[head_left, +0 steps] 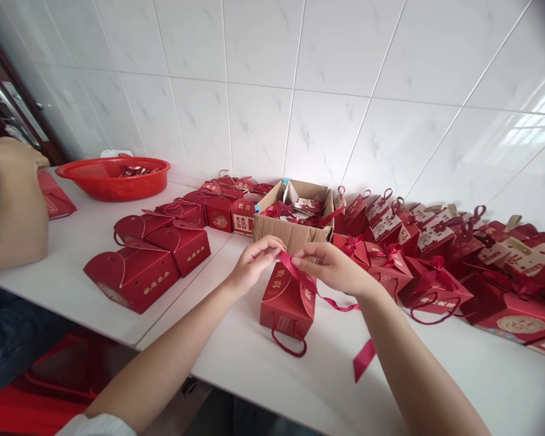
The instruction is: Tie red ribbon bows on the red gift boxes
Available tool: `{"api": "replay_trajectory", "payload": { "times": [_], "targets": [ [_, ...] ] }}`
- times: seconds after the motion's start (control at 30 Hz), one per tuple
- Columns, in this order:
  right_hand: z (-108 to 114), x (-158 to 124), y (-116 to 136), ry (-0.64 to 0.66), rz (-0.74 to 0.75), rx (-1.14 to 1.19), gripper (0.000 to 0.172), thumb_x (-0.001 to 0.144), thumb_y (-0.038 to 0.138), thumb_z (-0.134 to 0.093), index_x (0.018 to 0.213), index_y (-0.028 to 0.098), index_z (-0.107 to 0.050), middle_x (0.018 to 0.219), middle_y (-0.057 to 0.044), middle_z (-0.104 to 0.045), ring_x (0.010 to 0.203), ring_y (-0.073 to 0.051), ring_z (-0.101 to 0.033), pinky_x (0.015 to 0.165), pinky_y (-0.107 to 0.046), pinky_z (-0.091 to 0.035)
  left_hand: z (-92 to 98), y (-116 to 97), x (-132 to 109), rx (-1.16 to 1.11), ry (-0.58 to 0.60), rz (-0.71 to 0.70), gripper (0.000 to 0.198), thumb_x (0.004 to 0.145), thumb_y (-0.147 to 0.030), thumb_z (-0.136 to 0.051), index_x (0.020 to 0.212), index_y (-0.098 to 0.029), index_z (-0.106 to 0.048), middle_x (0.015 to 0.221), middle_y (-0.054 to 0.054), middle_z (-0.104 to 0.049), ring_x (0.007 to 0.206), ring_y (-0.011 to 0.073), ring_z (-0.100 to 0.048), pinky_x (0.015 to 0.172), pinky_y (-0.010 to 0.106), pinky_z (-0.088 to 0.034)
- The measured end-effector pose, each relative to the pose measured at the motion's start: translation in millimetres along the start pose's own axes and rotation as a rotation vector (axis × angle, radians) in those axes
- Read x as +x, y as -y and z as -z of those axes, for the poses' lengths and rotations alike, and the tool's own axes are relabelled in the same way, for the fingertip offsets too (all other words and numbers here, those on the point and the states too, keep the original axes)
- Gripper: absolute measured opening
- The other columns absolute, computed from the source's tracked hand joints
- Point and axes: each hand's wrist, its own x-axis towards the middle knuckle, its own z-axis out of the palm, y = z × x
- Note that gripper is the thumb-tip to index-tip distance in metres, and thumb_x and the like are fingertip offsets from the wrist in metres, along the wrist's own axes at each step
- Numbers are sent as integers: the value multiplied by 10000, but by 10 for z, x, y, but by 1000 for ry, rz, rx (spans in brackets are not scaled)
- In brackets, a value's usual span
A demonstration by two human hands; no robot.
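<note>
A red gift box [287,301] with gold lettering and a twisted cord handle stands on the white table in front of me. Above its top, my left hand [258,259] pinches a dark pink ribbon [289,264] between thumb and fingers. My right hand [329,265] is closed on the same ribbon just to the right, its fingertips close to the left ones. One ribbon tail trails rightward under my right forearm and ends flat on the table. Part of the box lid is hidden behind my hands.
Behind the box stands an open cardboard carton [295,227] with ribbons and cards. Red boxes [136,275] sit at left, and rows of ribboned boxes [431,281] line the right. A red basin [118,181] is at back left, near another person's arm [20,212].
</note>
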Motion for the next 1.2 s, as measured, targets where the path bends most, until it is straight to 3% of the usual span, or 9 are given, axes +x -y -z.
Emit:
{"api": "replay_trajectory", "payload": {
  "times": [0.13,0.27,0.37,0.5,0.63,0.73,0.83,0.93,1.2],
  "targets": [
    [116,-81,96,-238,67,276,239,851,398,-599,800,166,-621,737,-1,-580,676,-107,-513,651,-238,-403,18,-32,-20,138,138,7,189,870,-328,-573,991,-188,-611,979,60,-578,937,204,-551,855,317,-418],
    [302,-269,266,-546,213,462,121,838,298,-621,774,197,-635,744,-1,-585,714,-119,-537,704,-253,-427,63,-79,-41,298,403,-54,435,796,-362,-641,1185,-220,-506,1180,97,-514,1119,260,-487,995,396,-370],
    [406,-413,404,-621,284,633,121,821,259,-572,731,210,-637,715,-9,-559,672,-126,-528,672,-271,-441,93,-73,-47,324,532,-16,561,710,-417,-713,1187,-235,-478,1280,110,-454,1218,301,-412,1025,434,-349],
    [413,-473,472,-552,257,759,190,788,273,-513,611,208,-534,565,20,-373,502,-102,-379,524,-265,-364,90,-21,-55,140,554,133,448,723,-355,-670,1097,-230,-457,1342,106,-418,1175,289,-456,936,406,-406],
    [256,-327,370,-462,63,450,223,772,297,-570,590,189,-500,563,23,-376,524,-101,-361,522,-263,-313,67,63,-42,-250,462,233,393,648,-217,-609,1003,-209,-439,1346,111,-440,1242,310,-411,956,425,-348],
    [99,-160,232,-241,-142,205,242,757,324,-589,594,173,-494,659,10,-437,567,-98,-387,536,-261,-298,53,122,-25,-412,368,249,430,567,-178,-579,969,-220,-433,1273,93,-518,1214,304,-439,953,417,-330],
    [-34,-18,75,-68,-215,133,301,734,319,-566,528,171,-404,638,12,-399,580,-100,-392,554,-262,-288,38,149,-20,-466,337,266,422,555,-204,-546,953,-232,-407,1215,69,-550,1014,260,-559,852,380,-386],
    [-122,62,-46,-13,-203,144,300,727,310,-532,517,176,-365,602,20,-373,570,-93,-359,548,-258,-262,22,142,-25,-490,323,270,398,537,-204,-534,909,-230,-396,1177,53,-563,888,224,-588,810,359,-396],
    [-166,83,-73,71,-188,256,335,717,267,-509,499,184,-267,575,49,-287,527,-70,-262,526,-266,-193,18,128,-28,-497,320,271,391,533,-196,-555,896,-223,-409,1157,54,-561,884,217,-567,803,350,-401]
  ]
}}
